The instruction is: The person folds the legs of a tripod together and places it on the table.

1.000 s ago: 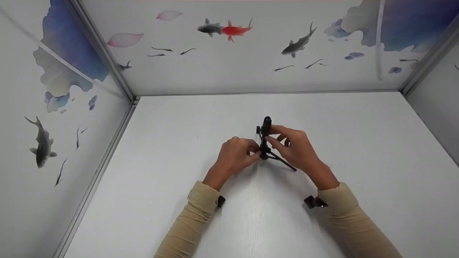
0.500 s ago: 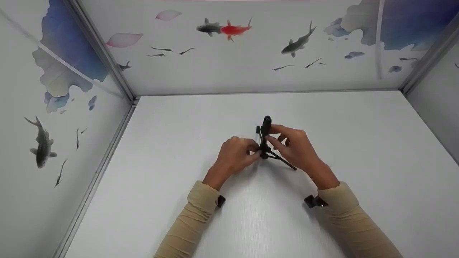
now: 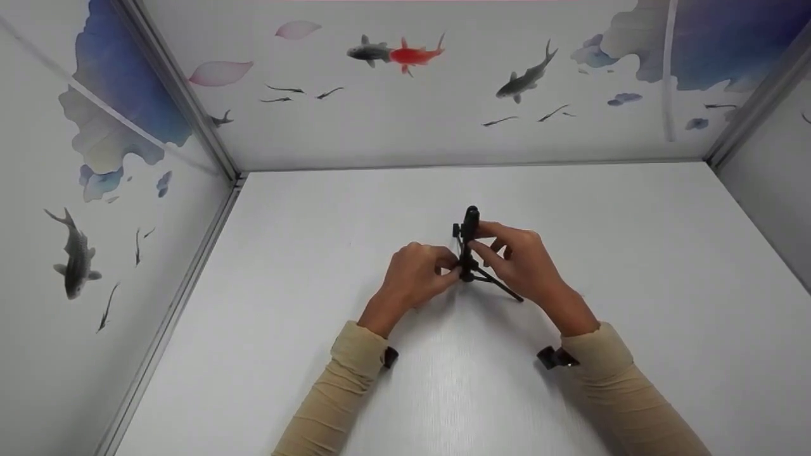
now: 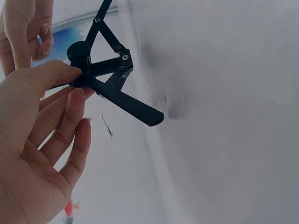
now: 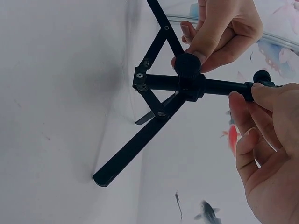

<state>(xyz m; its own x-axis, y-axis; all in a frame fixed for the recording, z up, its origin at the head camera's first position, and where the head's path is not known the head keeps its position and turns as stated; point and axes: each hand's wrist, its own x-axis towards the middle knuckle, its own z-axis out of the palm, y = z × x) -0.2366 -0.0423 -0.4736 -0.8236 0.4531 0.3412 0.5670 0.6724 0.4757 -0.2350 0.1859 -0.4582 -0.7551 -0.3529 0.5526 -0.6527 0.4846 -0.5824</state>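
Note:
A small black tripod [image 3: 467, 250] stands in the middle of the white table, its legs spread. My left hand [image 3: 415, 272] pinches it low down at the hub where the legs meet, thumb on one side and fingers on the other. A round knob [image 5: 188, 64] sticks out at that hub, right by the left fingertips. Higher up, my right hand [image 3: 523, 263] pinches the centre column [image 5: 219, 87] between thumb and fingers, near a second, smaller knob [image 5: 262, 76]. One flat leg [image 4: 135, 107] with hinged braces extends past the left hand in the left wrist view.
The white tabletop [image 3: 317, 215] meets a back wall [image 3: 443, 126] and a left wall [image 3: 38, 354], both printed with fish and blue patches. Grey metal rails [image 3: 171, 310] run along the left edge. A small black camera sits at each wrist by the tan sleeves [image 3: 336, 386].

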